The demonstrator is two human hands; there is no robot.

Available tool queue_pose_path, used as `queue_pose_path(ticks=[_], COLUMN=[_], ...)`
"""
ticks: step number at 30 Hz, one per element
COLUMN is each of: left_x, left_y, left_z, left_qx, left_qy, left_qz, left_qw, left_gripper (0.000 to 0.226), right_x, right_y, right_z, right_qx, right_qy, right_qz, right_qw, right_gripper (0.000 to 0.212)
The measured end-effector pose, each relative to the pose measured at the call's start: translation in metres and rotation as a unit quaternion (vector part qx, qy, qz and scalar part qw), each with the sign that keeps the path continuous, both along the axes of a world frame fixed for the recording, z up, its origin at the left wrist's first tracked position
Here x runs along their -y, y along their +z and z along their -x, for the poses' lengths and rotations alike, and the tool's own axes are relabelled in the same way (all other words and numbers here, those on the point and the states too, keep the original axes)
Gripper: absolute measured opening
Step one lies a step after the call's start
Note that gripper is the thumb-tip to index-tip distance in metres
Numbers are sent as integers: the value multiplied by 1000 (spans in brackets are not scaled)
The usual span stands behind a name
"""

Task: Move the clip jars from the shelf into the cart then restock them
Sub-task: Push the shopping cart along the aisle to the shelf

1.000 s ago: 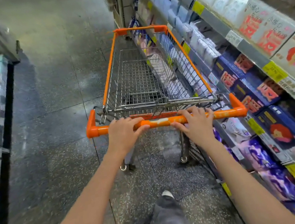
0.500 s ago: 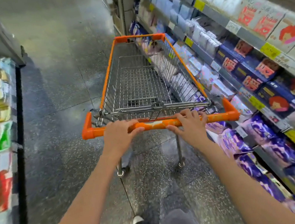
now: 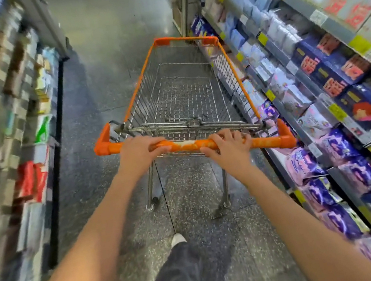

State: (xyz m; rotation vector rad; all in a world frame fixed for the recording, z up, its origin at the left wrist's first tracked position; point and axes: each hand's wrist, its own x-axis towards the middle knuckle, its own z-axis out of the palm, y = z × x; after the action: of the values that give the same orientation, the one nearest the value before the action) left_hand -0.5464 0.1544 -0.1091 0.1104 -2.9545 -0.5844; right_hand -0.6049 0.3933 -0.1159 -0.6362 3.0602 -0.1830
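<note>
Orange handle (image 3: 190, 145) of wire cart (image 3: 187, 96) gripped by both hands: left hand (image 3: 139, 154) and right hand (image 3: 231, 148) curled round it. Basket just ahead, beside right shelf (image 3: 317, 84).

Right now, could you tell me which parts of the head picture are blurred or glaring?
Head view: the left shelves smear with motion blur; the right shelves blur toward the edges; the cart and both hands stay fairly sharp; glare spots the handle; wide-angle bending throughout.
</note>
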Motion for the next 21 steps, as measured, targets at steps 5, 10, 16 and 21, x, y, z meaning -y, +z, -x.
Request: queue_pose_path(ticks=[5,10,16,21], left_x=[-3,3,13,31], left_y=[-4,-7,-17,-14], left_z=[-74,-140,-207,-265], left_qx=[-9,-31,-55,-68], left_qy=[24,40,75,92], left_qz=[-8,5,32,29], left_qw=[1000,999,995,993], left_gripper=[46,57,79,69], right_x=[-4,4,20,43], right_y=[-3,-4,0,-3], right_z=[-63,-121,-173,-219], right_qx=[0,-40,-30,0], right_qy=[25,48,88,88], right_qz=[12,30,21,14], right_qw=[1000,998,995,996], right_gripper=[49,57,63,91])
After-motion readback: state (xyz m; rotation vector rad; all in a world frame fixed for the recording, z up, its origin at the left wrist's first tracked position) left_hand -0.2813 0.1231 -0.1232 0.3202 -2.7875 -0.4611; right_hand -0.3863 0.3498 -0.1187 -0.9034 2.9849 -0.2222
